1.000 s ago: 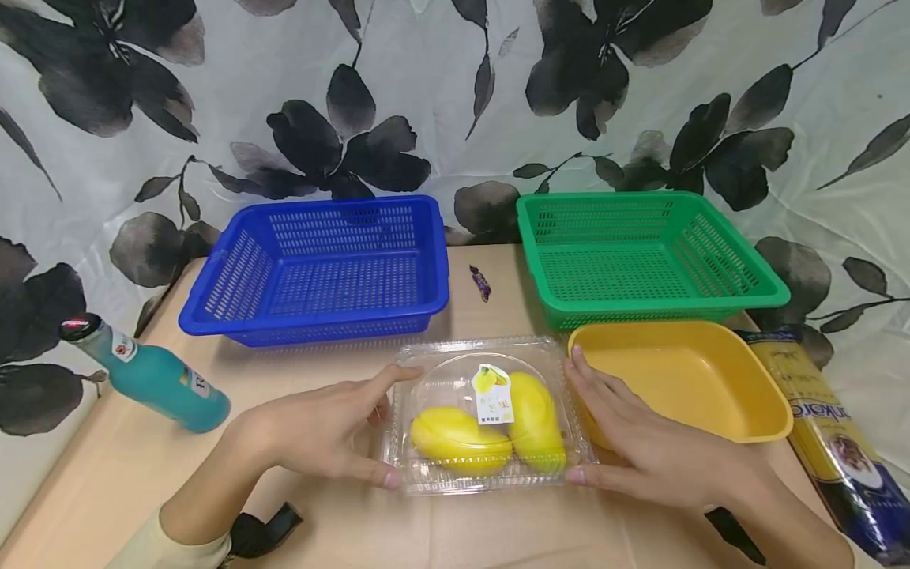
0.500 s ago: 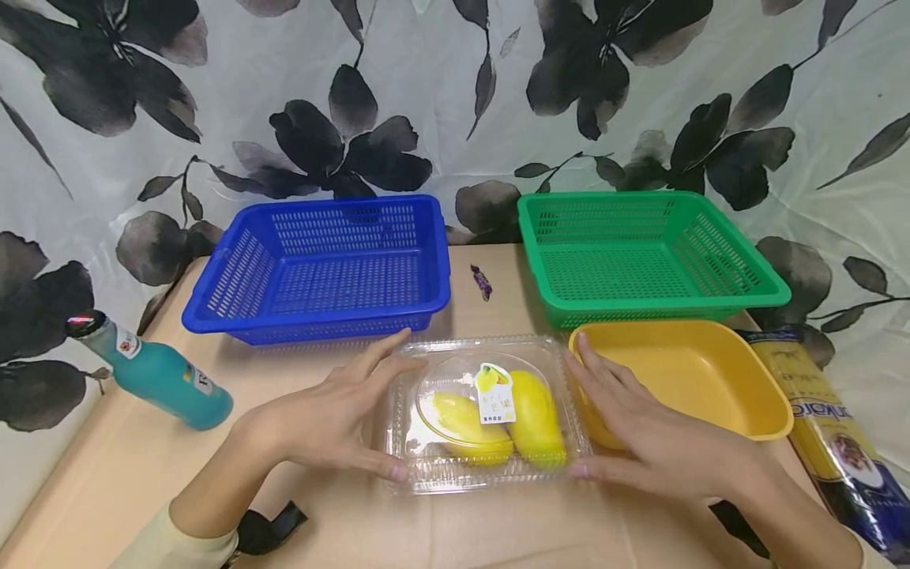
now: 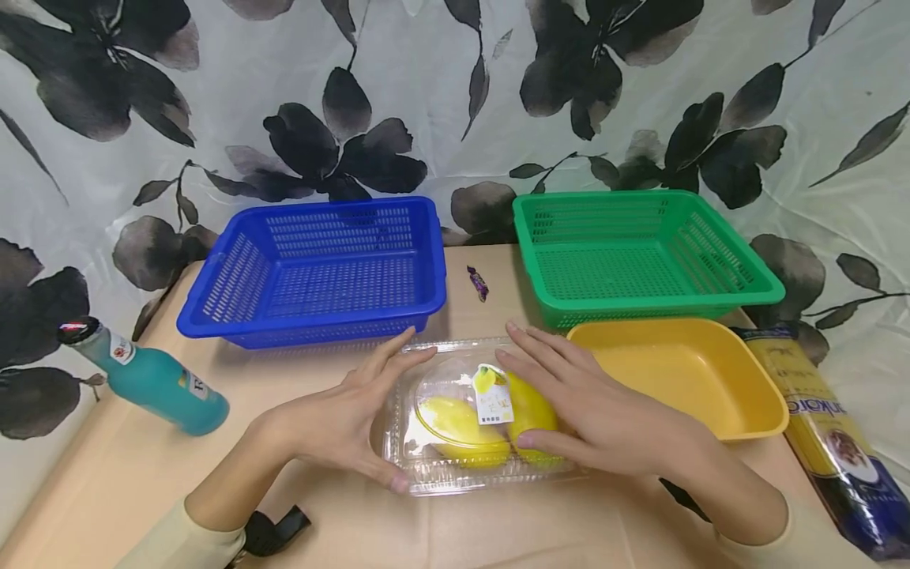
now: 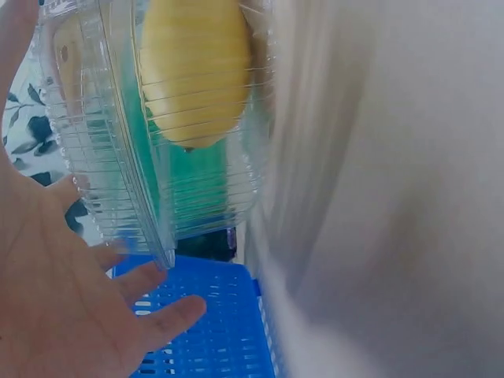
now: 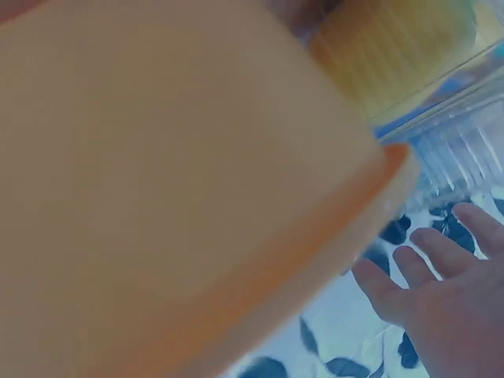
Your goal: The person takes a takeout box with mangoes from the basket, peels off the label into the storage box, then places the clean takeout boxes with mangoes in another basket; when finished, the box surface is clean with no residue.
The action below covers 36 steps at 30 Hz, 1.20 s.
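Observation:
A clear plastic clamshell box [image 3: 426,478] lies on the table in front of me, its lid down. Two yellow mangoes [image 3: 462,442] are inside, and a white label [image 3: 494,405] with a fruit picture is on the lid. At the box's left edge is my left hand [image 3: 334,431], fingers spread, thumb by the front left corner. My right hand [image 3: 597,415] is over the right part of the lid, fingers straight, partly covering one mango; whether it touches the lid I cannot tell. In the left wrist view, the fingers [image 4: 169,319] extend beside the box without curling round it.
A blue basket [image 3: 341,284] and a green basket [image 3: 640,269] stand at the back, with a small purple-wrapped candy [image 3: 478,284] between them. Right of the box is a yellow basin [image 3: 682,379], then a yellow-and-blue packet [image 3: 832,442]. A turquoise bottle [image 3: 152,379] lies at left.
My right hand has moved left, from the box's right side to over its lid. The left fingers have spread and shifted slightly toward the back. The box stays in place.

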Motion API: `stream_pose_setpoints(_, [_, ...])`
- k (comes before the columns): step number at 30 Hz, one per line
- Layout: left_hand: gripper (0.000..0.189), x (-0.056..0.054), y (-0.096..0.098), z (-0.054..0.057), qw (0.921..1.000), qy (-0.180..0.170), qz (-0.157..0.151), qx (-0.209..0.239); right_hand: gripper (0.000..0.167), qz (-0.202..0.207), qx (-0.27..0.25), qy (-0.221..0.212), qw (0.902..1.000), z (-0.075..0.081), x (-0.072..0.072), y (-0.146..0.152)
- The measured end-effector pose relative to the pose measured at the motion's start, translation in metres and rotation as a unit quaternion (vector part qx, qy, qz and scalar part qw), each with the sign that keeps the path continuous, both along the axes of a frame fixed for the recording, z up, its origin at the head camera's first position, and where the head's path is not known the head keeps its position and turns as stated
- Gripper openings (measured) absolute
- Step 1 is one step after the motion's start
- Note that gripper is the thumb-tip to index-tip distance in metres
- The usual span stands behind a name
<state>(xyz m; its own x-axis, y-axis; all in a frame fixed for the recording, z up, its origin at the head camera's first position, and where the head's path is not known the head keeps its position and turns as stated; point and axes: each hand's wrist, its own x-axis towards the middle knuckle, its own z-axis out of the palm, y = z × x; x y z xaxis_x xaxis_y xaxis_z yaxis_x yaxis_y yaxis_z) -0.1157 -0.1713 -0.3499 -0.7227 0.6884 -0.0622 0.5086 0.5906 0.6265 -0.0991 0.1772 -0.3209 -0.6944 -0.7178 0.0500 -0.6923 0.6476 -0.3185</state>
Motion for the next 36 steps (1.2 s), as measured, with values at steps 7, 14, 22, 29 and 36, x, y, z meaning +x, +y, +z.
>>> stream_pose_setpoints(7, [0.133,-0.004,0.001,-0.003,1.0000,0.003,-0.003,-0.002,0.078,0.026,-0.016,0.057,0.9979,-0.004,-0.010,-0.021])
stream_pose_setpoints(14, [0.129,-0.007,0.001,-0.007,0.9998,0.010,-0.014,0.007,0.076,0.052,-0.023,0.121,0.9910,-0.016,-0.019,-0.032])
stream_pose_setpoints(22, [0.125,-0.007,0.000,-0.009,0.9999,0.006,-0.012,0.006,0.075,0.057,-0.027,0.151,0.9866,-0.018,-0.021,-0.041])
stream_pose_setpoints(29, [0.126,-0.007,0.001,-0.011,0.9999,-0.001,-0.010,0.007,0.072,0.053,-0.007,0.164,0.9851,-0.017,-0.021,-0.043])
stream_pose_setpoints(36, [0.126,-0.006,0.001,-0.010,0.9999,-0.007,-0.007,0.008,0.067,0.056,0.010,0.173,0.9833,-0.016,-0.021,-0.043])
